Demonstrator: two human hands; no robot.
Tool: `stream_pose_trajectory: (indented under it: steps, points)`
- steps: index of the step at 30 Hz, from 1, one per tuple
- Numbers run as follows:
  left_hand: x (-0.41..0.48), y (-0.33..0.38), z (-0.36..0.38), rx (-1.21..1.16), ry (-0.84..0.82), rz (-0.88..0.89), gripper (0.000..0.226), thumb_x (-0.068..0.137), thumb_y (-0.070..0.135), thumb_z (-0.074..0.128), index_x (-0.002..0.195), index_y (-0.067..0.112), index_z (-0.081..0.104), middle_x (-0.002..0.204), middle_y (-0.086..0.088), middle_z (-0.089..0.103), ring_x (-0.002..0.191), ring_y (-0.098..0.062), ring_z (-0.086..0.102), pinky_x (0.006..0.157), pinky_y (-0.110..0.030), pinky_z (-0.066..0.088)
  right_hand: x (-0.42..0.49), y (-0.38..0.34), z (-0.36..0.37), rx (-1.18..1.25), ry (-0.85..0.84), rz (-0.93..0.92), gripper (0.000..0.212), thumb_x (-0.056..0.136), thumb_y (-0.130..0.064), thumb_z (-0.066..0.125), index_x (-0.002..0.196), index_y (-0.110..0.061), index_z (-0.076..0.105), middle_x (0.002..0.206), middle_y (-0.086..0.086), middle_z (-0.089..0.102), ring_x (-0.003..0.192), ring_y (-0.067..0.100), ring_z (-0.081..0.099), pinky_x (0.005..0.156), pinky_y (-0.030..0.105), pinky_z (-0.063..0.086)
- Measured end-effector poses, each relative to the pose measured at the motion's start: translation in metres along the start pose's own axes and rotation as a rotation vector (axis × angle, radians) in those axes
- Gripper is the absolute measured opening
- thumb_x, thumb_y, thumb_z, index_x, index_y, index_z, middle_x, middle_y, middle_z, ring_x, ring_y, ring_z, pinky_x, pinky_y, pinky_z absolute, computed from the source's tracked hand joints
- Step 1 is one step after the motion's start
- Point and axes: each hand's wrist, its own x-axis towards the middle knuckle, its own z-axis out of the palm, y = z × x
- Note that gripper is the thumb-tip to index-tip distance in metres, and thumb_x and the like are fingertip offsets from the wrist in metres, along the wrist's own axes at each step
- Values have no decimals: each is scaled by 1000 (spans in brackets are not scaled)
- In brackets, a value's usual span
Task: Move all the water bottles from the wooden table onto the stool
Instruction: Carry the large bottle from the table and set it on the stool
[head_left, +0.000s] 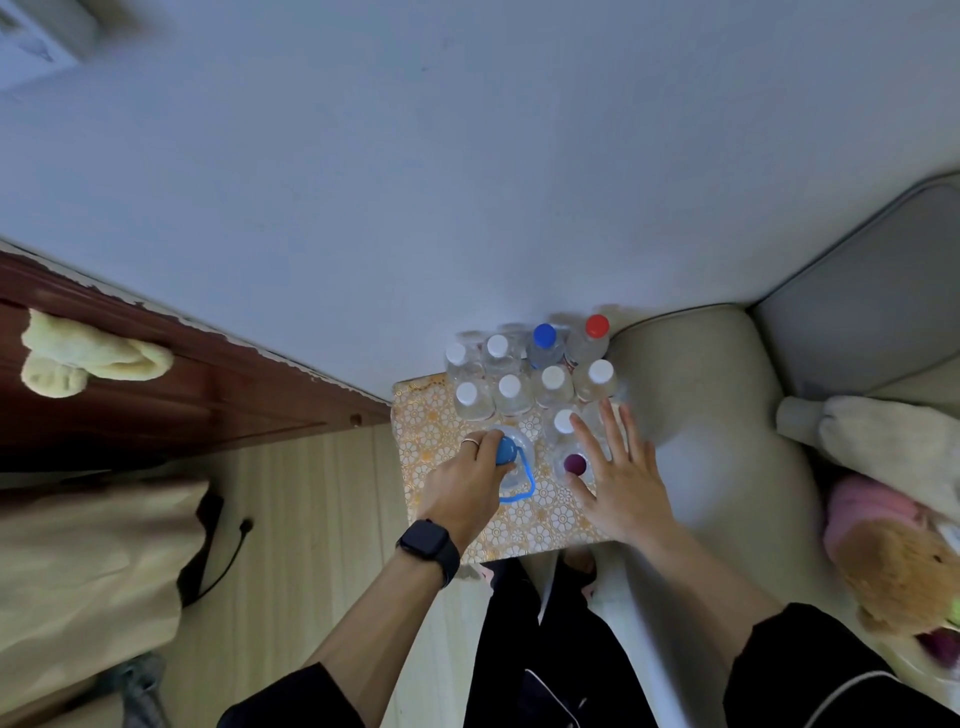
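The stool (519, 525), covered in a white and gold flower pattern, stands against the wall (467, 182) and holds all the bottles in view. The left hand (465, 486) is at the stool's front left part, its fingers curled round the blue cap of a large clear bottle (522, 460) that stands upright on the cover. A blue loop handle (525, 492) hangs from this bottle's neck toward the stool's front edge. The left wrist wears a dark watch (428, 545) and one finger a thin ring (470, 442).

The right hand (621, 488) is over the stool's right side, flat, with fingers straight and spread, holding nothing. Its thumb lies just beside a purple-capped bottle (574, 464); whether it touches cannot be told. Its forefinger crosses a white-capped bottle (563, 420) just behind the purple one. The two hands are apart, with the purple-capped bottle between them.

At the stool's back, by the wall, stand two close rows of small clear bottles (509, 385), most with white caps. The back row ends with a blue-capped bottle (544, 335) and a red-capped bottle (597, 326) at the stool's back right corner.

A pale sofa (701, 415) touches the stool's right side, with a brown plush toy (893, 566) on it. Left of the stool is dark wooden furniture (156, 395) with a yellow cloth (78, 358) on it
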Motion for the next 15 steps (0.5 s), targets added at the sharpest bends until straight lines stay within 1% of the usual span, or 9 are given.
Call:
stream_pose_trajectory:
  steps: [3, 7, 10, 13, 15]
  points:
    - [0, -3, 0, 11, 7, -5, 44, 105, 37, 45, 143, 15, 45, 143, -3, 50, 90, -29, 66, 69, -36, 52, 0, -1, 1, 0, 17, -5, 78, 96, -60, 42, 158, -38, 0, 164, -2, -23, 150, 24, -24, 116, 60, 21]
    - [5, -2, 0, -21, 39, -10, 41, 104, 34, 49, 139, 12, 49, 137, -7, 55, 84, -31, 67, 63, -36, 50, -1, -1, -1, 0, 22, -12, 77, 95, -61, 39, 158, -37, 1, 165, -2, -22, 150, 25, -23, 116, 61, 21]
    - [8, 2, -4, -42, 38, -22, 41, 103, 36, 50, 137, 14, 50, 133, -6, 56, 84, -32, 66, 65, -37, 51, 0, -2, -1, 0, 29, -16, 77, 95, -62, 38, 158, -36, 3, 165, -1, -21, 151, 26, -20, 116, 61, 23]
    - [9, 5, -9, -31, 12, -34, 37, 103, 37, 48, 134, 17, 48, 131, -3, 54, 84, -29, 65, 65, -36, 51, 0, -2, -1, 6, 34, -24, 76, 95, -63, 37, 159, -36, 4, 165, -1, -20, 152, 27, -18, 115, 61, 27]
    - [10, 5, -10, -45, 16, -53, 34, 103, 36, 47, 133, 17, 47, 132, -2, 52, 85, -26, 64, 64, -35, 52, 1, -2, 0, 2, 33, -24, 76, 95, -63, 33, 158, -36, 2, 165, -1, -21, 152, 27, -18, 115, 60, 27]
